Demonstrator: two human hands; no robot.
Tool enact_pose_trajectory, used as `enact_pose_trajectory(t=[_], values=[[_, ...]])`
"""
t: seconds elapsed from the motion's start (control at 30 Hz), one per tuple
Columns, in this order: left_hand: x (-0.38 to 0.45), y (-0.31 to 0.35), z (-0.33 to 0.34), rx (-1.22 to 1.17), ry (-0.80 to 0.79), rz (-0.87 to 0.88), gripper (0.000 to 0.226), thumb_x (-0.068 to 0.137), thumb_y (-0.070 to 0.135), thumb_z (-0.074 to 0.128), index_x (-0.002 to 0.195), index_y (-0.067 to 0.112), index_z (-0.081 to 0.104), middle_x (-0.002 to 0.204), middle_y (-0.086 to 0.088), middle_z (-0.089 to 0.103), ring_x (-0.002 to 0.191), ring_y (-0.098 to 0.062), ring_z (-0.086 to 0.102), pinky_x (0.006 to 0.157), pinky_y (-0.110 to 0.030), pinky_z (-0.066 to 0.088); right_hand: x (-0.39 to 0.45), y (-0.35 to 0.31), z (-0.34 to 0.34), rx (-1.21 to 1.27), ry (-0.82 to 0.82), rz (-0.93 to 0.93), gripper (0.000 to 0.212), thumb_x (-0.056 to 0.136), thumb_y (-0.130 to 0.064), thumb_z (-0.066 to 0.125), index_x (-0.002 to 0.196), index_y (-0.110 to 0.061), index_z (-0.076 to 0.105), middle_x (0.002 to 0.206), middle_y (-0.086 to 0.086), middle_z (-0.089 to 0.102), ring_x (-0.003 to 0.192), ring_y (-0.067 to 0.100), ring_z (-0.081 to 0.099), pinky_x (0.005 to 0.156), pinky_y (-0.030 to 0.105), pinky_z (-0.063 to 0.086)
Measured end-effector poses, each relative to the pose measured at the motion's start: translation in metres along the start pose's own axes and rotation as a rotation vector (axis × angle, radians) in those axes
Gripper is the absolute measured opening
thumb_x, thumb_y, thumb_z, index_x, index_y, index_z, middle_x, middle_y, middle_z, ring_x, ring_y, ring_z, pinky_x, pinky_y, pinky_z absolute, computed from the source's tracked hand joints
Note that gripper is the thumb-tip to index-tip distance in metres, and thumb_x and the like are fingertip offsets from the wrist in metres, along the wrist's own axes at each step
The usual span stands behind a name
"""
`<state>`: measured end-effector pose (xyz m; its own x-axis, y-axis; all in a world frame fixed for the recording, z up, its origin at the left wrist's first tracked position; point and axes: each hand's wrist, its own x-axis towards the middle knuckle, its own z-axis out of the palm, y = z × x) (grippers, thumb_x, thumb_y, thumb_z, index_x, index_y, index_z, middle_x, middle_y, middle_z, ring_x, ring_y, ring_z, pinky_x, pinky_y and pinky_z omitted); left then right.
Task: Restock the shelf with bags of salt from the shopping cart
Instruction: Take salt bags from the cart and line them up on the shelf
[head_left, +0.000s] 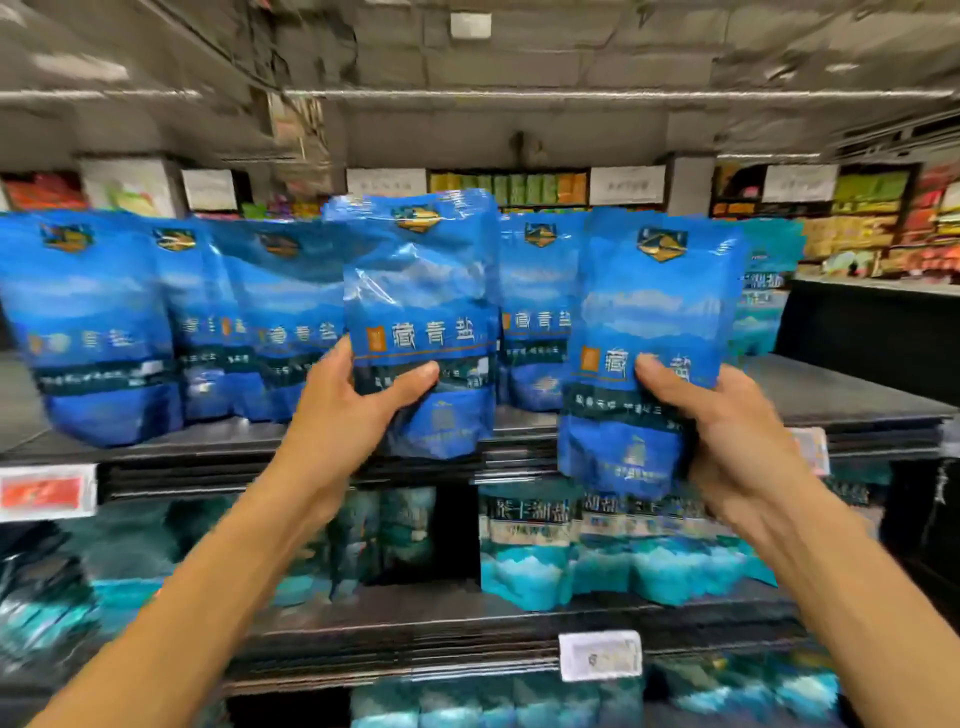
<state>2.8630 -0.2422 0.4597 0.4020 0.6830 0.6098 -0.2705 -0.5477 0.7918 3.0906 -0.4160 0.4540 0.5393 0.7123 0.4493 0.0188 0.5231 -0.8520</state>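
Note:
My left hand (358, 405) grips a blue salt bag (423, 291) by its lower left, thumb across the front, and holds it upright at the front of the top shelf (831, 400). My right hand (727, 426) grips a second blue salt bag (654, 322) by its lower right, a little lower, in front of the shelf's edge. Behind them several identical blue bags (93, 322) stand upright in a row on that shelf. The shopping cart is out of view.
The shelf below (467, 623) holds teal salt bags (597, 551), and a lower one has more. Price tags (47, 491) hang on the shelf edges. The top shelf's right end is bare dark board. Other aisles of goods show behind.

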Motion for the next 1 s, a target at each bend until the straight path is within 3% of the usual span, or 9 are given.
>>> enact_pose_trajectory(t=[0.13, 0.27, 0.43, 0.5, 0.57, 0.63, 0.77, 0.87, 1.0], values=[[0.03, -0.009, -0.016, 0.106, 0.078, 0.019, 0.046, 0.065, 0.044, 0.08, 0.105, 0.023, 0.071, 0.106, 0.007, 0.075, 0.105, -0.016, 0.069, 0.098, -0.046, 0.052, 0.046, 0.008, 0.043, -0.04, 0.013, -0.069, 0.039, 0.072, -0.018, 0.077, 0.108, -0.006, 0.071, 0.106, 0.01, 0.075, 0.095, 0.023, 0.071, 0.089, 0.044, 0.058], [0.038, -0.033, -0.003, 0.21, 0.115, 0.042, 0.029, 0.074, 0.03, 0.082, 0.1, 0.022, 0.071, 0.1, 0.012, 0.076, 0.097, -0.008, 0.07, 0.094, -0.043, 0.055, 0.069, 0.028, 0.061, -0.097, 0.057, -0.064, 0.016, 0.081, -0.009, 0.076, 0.096, -0.012, 0.073, 0.099, 0.006, 0.077, 0.094, 0.024, 0.072, 0.092, 0.05, 0.056], [0.043, -0.029, -0.007, 0.628, 0.098, 0.148, 0.032, 0.074, 0.047, 0.078, 0.099, 0.029, 0.069, 0.088, 0.025, 0.068, 0.081, 0.007, 0.063, 0.077, -0.015, 0.05, 0.076, 0.037, 0.05, -0.388, 0.014, -0.242, 0.028, 0.079, -0.01, 0.08, 0.102, -0.018, 0.068, 0.092, -0.018, 0.074, 0.084, -0.002, 0.07, 0.075, 0.018, 0.055], [0.041, -0.021, -0.01, 0.885, 0.057, 0.145, 0.055, 0.069, 0.066, 0.068, 0.103, 0.022, 0.066, 0.088, 0.01, 0.07, 0.087, -0.012, 0.062, 0.074, -0.023, 0.049, 0.074, 0.036, 0.039, -0.558, -0.074, -0.218, 0.037, 0.075, -0.015, 0.084, 0.107, -0.022, 0.066, 0.094, -0.021, 0.074, 0.088, -0.005, 0.069, 0.076, 0.016, 0.054], [0.038, -0.012, -0.012, 1.123, 0.023, 0.078, 0.077, 0.064, 0.079, 0.053, 0.11, 0.018, 0.063, 0.092, -0.007, 0.069, 0.09, -0.031, 0.059, 0.074, -0.04, 0.051, 0.07, 0.037, 0.032, -0.734, -0.101, -0.176, 0.044, 0.071, -0.027, 0.087, 0.11, -0.023, 0.067, 0.101, -0.014, 0.075, 0.092, 0.004, 0.07, 0.083, 0.032, 0.057], [0.035, -0.009, -0.012, 1.239, 0.021, 0.072, 0.074, 0.067, 0.078, 0.057, 0.113, 0.02, 0.061, 0.098, -0.01, 0.068, 0.094, -0.037, 0.059, 0.074, -0.045, 0.052, 0.068, 0.038, 0.031, -0.84, -0.055, -0.2, 0.047, 0.066, -0.036, 0.088, 0.107, -0.023, 0.07, 0.1, -0.009, 0.076, 0.086, 0.006, 0.069, 0.083, 0.04, 0.058], [0.032, -0.008, -0.016, 1.284, 0.104, 0.131, 0.065, 0.07, 0.071, 0.065, 0.097, 0.012, 0.056, 0.079, -0.01, 0.06, 0.086, -0.04, 0.06, 0.06, -0.039, 0.04, 0.069, 0.04, 0.043, -0.873, -0.011, -0.236, 0.05, 0.062, -0.042, 0.089, 0.105, -0.022, 0.071, 0.098, -0.011, 0.075, 0.092, 0.009, 0.069, 0.086, 0.038, 0.056], [0.031, -0.005, -0.02, 1.338, 0.114, 0.148, 0.062, 0.07, 0.07, 0.065, 0.07, 0.013, 0.041, 0.059, -0.001, 0.038, 0.069, -0.036, 0.052, 0.055, -0.036, 0.032, 0.072, 0.045, 0.052, -0.902, 0.014, -0.263, 0.052, 0.061, -0.046, 0.089, 0.105, -0.024, 0.071, 0.098, -0.012, 0.075, 0.095, 0.012, 0.068, 0.086, 0.035, 0.054], [0.033, -0.002, -0.019, 1.452, 0.084, 0.169, 0.067, 0.069, 0.074, 0.059, 0.057, 0.015, 0.027, 0.053, -0.001, 0.028, 0.057, -0.031, 0.045, 0.05, -0.032, 0.027, 0.076, 0.047, 0.054, -0.999, 0.043, -0.247, 0.06, 0.06, -0.059, 0.084, 0.104, -0.023, 0.067, 0.097, -0.005, 0.073, 0.098, 0.024, 0.064, 0.082, 0.039, 0.053]])
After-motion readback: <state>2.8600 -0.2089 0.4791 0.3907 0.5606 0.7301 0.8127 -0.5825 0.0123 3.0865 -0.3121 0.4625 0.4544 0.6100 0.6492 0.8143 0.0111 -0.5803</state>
